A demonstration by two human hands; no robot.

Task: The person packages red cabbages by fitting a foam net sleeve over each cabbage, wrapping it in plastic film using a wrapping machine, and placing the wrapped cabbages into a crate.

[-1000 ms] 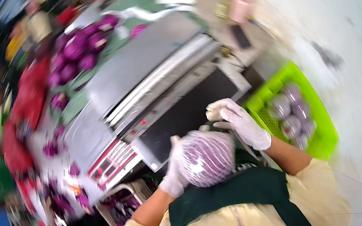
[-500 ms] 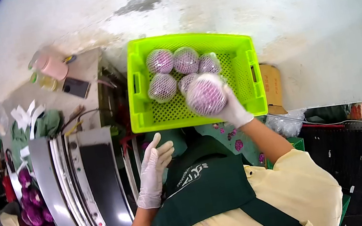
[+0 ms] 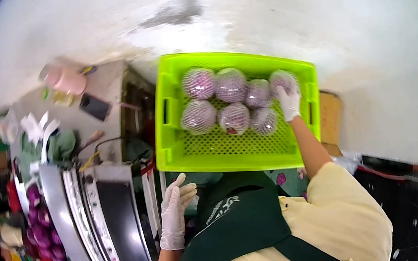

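Observation:
My right hand (image 3: 290,103), in a white glove, holds a purple cabbage (image 3: 283,79) at the right end of a bright green plastic crate (image 3: 237,165). A white foam net covers this cabbage. Several other netted purple cabbages (image 3: 199,117) sit in two rows to its left in the crate, with a shiny film on them. My gloved left hand (image 3: 174,215) hovers apart from the crate's near left corner, its fingers stretched out and nothing in it. Whether the held cabbage rests on the crate floor I cannot tell.
A steel machine with a dark panel (image 3: 120,219) stands to the left. Behind it, a counter carries a phone (image 3: 94,106) and a pink bottle (image 3: 66,80). Unwrapped purple cabbages (image 3: 41,234) are piled at far left. A cardboard box (image 3: 331,117) stands right of the crate, against the wall.
My right hand has carried the netted cabbage from above the crate's near middle to its far right end. My left hand stays nearly where it was. The view has shifted slightly.

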